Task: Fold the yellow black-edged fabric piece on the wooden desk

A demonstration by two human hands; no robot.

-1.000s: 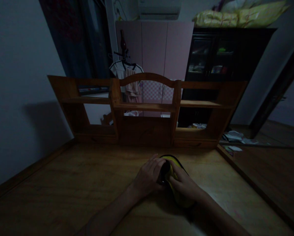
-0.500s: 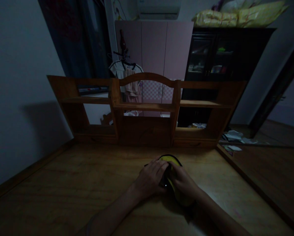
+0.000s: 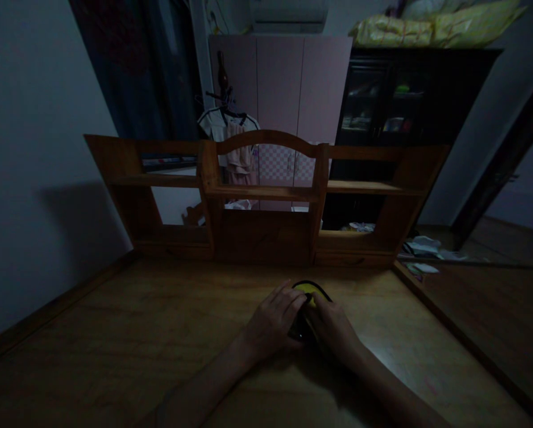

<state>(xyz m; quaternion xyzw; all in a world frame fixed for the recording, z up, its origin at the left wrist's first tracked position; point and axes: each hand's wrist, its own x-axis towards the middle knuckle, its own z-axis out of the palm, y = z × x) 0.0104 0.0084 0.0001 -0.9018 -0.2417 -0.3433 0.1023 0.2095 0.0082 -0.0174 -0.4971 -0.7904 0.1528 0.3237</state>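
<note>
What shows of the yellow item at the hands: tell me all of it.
The yellow item has a curved upper edge with a dark border. It looks soft, perhaps fabric, though dim light leaves this unsure. Mostly hidden, it is over the wooden tabletop, held by the right hand; whether the left hand touches it is unclear.

The yellow pouch [image 3: 306, 288] is edged, seemingly in black; the pink wardrobe [image 3: 278, 89] is patterned below with checks.
</note>
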